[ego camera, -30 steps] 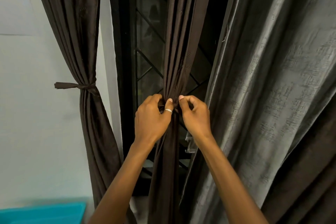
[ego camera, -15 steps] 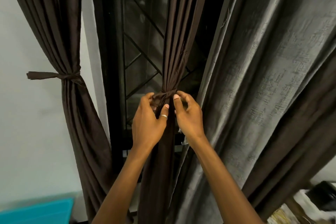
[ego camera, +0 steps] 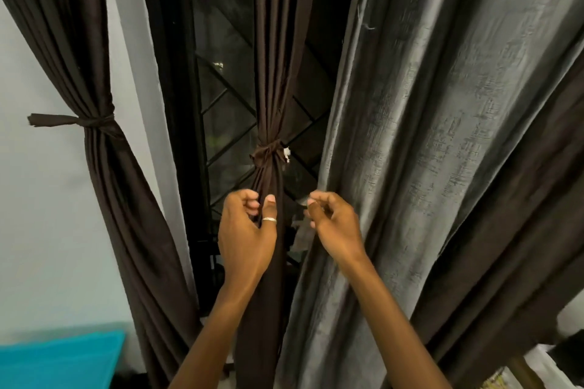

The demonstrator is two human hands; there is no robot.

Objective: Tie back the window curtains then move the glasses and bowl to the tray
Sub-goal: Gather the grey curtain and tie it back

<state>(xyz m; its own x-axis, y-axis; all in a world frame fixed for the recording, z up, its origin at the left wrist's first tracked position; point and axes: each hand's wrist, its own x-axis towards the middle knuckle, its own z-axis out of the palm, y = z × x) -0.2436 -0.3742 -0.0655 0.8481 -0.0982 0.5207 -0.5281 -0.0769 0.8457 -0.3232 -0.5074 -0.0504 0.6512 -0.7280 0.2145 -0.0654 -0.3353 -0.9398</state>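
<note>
Night-dark glass behind a black diagonal window grille (ego camera: 227, 123) backs the dark brown middle curtain (ego camera: 268, 73), which hangs gathered in front of it and is cinched by a knotted brown fabric tie band (ego camera: 267, 153); a small white scrap (ego camera: 287, 155) sticks out at the knot's right side, too small to identify. Just below the knot, the left hand (ego camera: 246, 230), wearing a silver thumb ring (ego camera: 269, 220), curls its thumb and fingers round a fold of that curtain. The right hand (ego camera: 335, 224) hovers beside it with fingers bent toward the thumb, at the edge of the shiny grey textured curtain (ego camera: 426, 136); motion blur hides whether it pinches that edge or nothing. Both forearms run off the bottom edge. To the left, well apart, a second dark brown left curtain (ego camera: 63, 41) is bound by its own brown strap (ego camera: 72, 120) against the pale wall (ego camera: 41, 215). All three curtains are cut off at the top. A turquoise flat-topped object (ego camera: 60, 354) is cropped at the lower left corner, and blurred clutter (ego camera: 537, 369) in the lower right corner cannot be made out.
</note>
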